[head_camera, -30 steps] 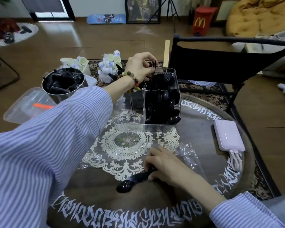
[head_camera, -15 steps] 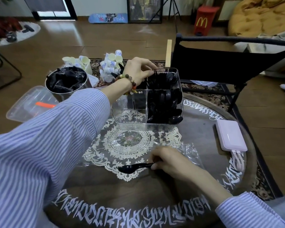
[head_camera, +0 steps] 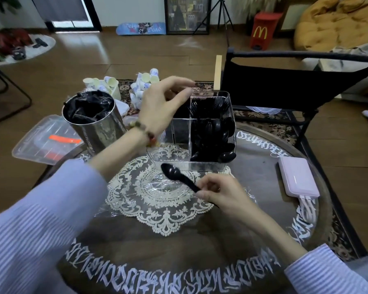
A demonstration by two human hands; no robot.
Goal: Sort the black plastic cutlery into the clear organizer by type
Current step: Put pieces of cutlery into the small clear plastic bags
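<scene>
On the round glass table (head_camera: 253,211), with white lettering running round its rim, a lace doily (head_camera: 157,200) under crinkled clear film is lying at the middle. Behind the table a black folding chair (head_camera: 285,85) is standing on the wooden floor. At the table's far side the clear organizer (head_camera: 208,166) is sitting, touching the doily's far edge; its right-hand compartments are holding a crowd of black spoons (head_camera: 212,134) and other black cutlery, while the near left compartment is showing only the lace through its wall. Left of the organizer a shiny metal can (head_camera: 98,128) is standing upright, stuffed with black wrapped pieces. Beyond the can a clear plastic lid (head_camera: 40,143) with an orange strip is lying off the table's left edge, and paper cups (head_camera: 106,83) are piled behind. At the right edge a pink power bank (head_camera: 297,179) is lying flat with white cables trailing toward the viewer.

The left hand (head_camera: 159,107), a beaded bracelet at the wrist, is hovering over the organizer's far left compartment, fingers spread and relaxed, holding nothing. The right hand (head_camera: 217,192) is pinching the handle of a black spoon (head_camera: 179,176), which is raised over the doily just in front of the organizer, bowl pointing up and left.
</scene>
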